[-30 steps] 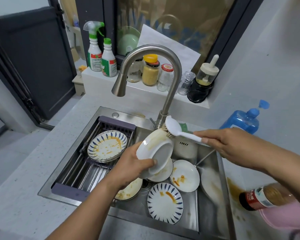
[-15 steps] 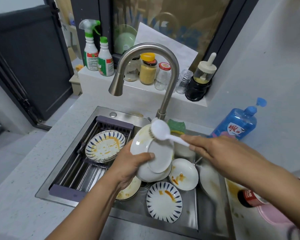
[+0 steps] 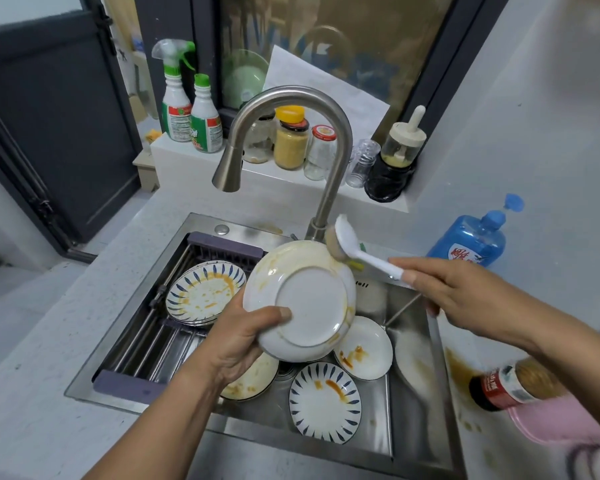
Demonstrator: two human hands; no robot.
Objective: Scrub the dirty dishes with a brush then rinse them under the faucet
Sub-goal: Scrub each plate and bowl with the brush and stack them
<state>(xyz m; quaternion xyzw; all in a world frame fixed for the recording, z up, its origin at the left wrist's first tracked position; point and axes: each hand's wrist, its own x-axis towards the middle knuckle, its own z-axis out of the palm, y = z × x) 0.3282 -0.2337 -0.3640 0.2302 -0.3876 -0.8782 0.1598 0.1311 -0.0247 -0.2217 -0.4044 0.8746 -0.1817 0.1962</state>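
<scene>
My left hand (image 3: 238,336) grips a white plate (image 3: 302,299) by its lower left rim, holding it tilted above the sink (image 3: 174,258) with its underside toward me; orange smears run along its upper rim. My right hand (image 3: 454,294) holds the handle of a white dish brush (image 3: 347,242), whose bristle head touches the plate's upper right edge. The steel faucet (image 3: 291,98) arches above, with no water running. Several dirty plates lie in the basin: a blue-striped plate (image 3: 326,403), a white plate (image 3: 364,348) and a stained plate (image 3: 253,379) under my left wrist.
A stack of blue-striped dirty plates (image 3: 205,292) sits on the drain rack (image 3: 146,344) in the sink's left half. A blue soap bottle (image 3: 471,237) stands right of the sink. A sauce bottle (image 3: 513,386) lies on the stained counter beside a pink object (image 3: 551,424). Jars and spray bottles (image 3: 175,95) line the sill.
The plate has turned so its underside faces me more squarely. The brush has slid from the plate's upper left back to its upper right rim.
</scene>
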